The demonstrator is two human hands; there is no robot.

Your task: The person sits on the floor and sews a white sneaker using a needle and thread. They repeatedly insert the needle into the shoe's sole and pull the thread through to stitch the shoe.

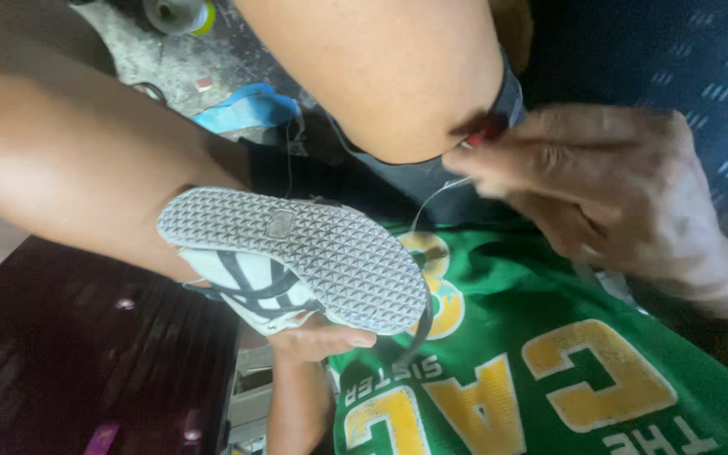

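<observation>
The left hand [318, 341] cups the white sneaker [288, 261] sole-up; the right hand [600, 190] pinches what seems a thread [433, 198]; keep it taut.

a small white shoe [254, 286] with dark crossing stripes lies on its side, grey textured sole [313, 253] facing up; a thin pale thread [431, 202] runs taut from its toe end

Head camera, looking steeply down, very close

Shoe-repair workshop; stained floor [162, 59], thread spool [177, 13]
</observation>
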